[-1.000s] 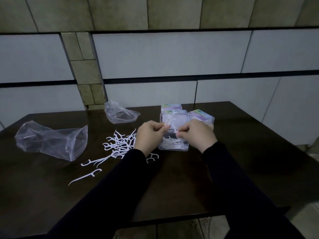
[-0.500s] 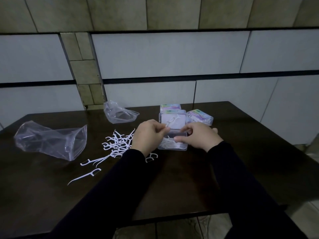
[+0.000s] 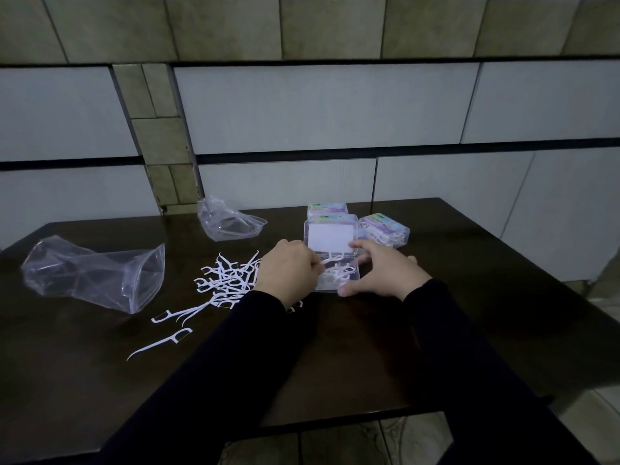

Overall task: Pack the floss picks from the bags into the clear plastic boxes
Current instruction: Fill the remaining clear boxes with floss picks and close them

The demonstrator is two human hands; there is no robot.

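An open clear plastic box (image 3: 339, 280) sits mid-table, its lid (image 3: 330, 237) raised at the back, with white floss picks inside. My left hand (image 3: 290, 273) is at the box's left edge and pinches a floss pick (image 3: 330, 260) over the box. My right hand (image 3: 382, 271) holds the box's right side, thumb at the front corner and forefinger at the lid's edge. A loose pile of floss picks (image 3: 224, 280) lies to the left of my left hand.
Two closed, filled boxes (image 3: 384, 229) (image 3: 327, 208) stand behind the open one. A large crumpled clear bag (image 3: 97, 276) lies at the left and a smaller one (image 3: 228, 219) at the back. Single picks (image 3: 161, 342) lie nearer the front edge of the dark table (image 3: 469, 313).
Both hands have come down from in front of the lid to the box. The right hand let go of the pick and took hold of the box's right side.
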